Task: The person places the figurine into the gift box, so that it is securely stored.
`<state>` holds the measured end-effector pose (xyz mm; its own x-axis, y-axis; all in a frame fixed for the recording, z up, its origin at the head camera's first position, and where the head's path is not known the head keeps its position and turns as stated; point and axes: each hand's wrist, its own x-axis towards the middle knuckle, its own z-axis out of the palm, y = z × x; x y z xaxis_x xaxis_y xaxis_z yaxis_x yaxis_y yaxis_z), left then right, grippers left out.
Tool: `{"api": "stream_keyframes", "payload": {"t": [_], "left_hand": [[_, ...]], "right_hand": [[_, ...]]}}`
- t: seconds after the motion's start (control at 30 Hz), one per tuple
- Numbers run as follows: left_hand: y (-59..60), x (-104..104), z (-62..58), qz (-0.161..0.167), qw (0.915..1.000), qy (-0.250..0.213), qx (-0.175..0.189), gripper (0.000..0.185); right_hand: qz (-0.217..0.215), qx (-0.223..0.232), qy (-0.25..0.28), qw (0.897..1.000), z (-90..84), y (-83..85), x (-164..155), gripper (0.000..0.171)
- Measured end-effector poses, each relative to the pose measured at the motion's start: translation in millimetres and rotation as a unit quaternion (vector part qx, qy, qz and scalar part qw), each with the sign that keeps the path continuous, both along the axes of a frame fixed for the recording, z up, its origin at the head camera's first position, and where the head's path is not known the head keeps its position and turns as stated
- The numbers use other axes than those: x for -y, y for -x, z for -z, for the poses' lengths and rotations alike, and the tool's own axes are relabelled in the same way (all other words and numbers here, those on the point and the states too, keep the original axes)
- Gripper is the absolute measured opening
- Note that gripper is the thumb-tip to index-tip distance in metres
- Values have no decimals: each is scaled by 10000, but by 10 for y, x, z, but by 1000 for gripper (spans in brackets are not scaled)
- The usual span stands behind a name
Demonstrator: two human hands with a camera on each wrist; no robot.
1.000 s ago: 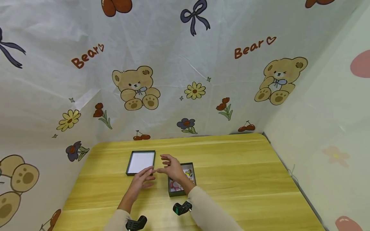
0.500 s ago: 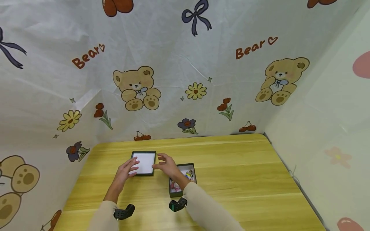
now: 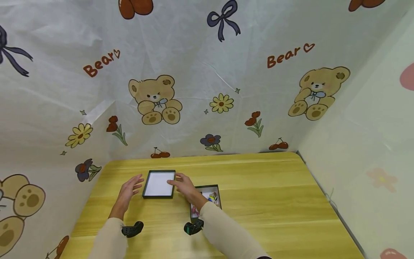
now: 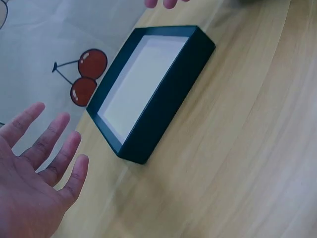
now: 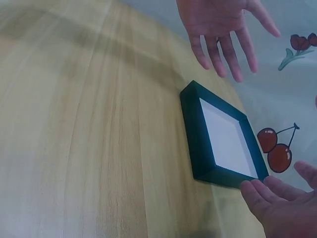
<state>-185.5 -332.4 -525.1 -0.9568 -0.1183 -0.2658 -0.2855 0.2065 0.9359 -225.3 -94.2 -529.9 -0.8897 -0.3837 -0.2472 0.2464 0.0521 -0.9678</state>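
Note:
A shallow dark green tray with a white inside (image 3: 158, 184) lies flat on the yellow wooden table (image 3: 258, 194). My left hand (image 3: 129, 187) hovers just left of it, fingers straight and spread, holding nothing. The left wrist view shows a gap between that left hand (image 4: 42, 178) and the tray (image 4: 148, 89). My right hand (image 3: 183, 185) reaches the tray's right edge with straight fingers; in the right wrist view its fingertips (image 5: 257, 191) lie at the tray's near corner (image 5: 223, 139). Whether they touch is unclear. A second dark box of colourful small items (image 3: 208, 198) sits under my right forearm.
A cloth backdrop printed with bears and flowers (image 3: 194, 90) closes in the table at the back and left, and a pale wall (image 3: 362, 151) stands on the right. Black wrist cameras (image 3: 132, 229) sit on both sleeves. Bare tabletop stretches to the right of the boxes.
My hands have spread apart. The left hand went from in front of the tray, over it, to its left side. The right hand shifted left to the tray's right edge.

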Motion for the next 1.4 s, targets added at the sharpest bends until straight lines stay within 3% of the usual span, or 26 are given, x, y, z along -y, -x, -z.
{"api": "stream_keyframes", "payload": {"t": [0.37, 0.73, 0.97, 1.4], "left_hand": [[86, 121, 141, -4, 9989, -219, 424, 82], [158, 86, 229, -113, 9967, -361, 719, 93], [203, 56, 258, -311, 9944, -462, 895, 98], [193, 37, 288, -267, 9930, -456, 1055, 96]], "right_hand": [[269, 539, 403, 9974, 123, 73, 96, 75], [509, 895, 444, 9937, 186, 95, 135, 91], [436, 934, 438, 9937, 190, 92, 168, 93], [404, 1076, 378, 9927, 187, 61, 172, 90]]}}
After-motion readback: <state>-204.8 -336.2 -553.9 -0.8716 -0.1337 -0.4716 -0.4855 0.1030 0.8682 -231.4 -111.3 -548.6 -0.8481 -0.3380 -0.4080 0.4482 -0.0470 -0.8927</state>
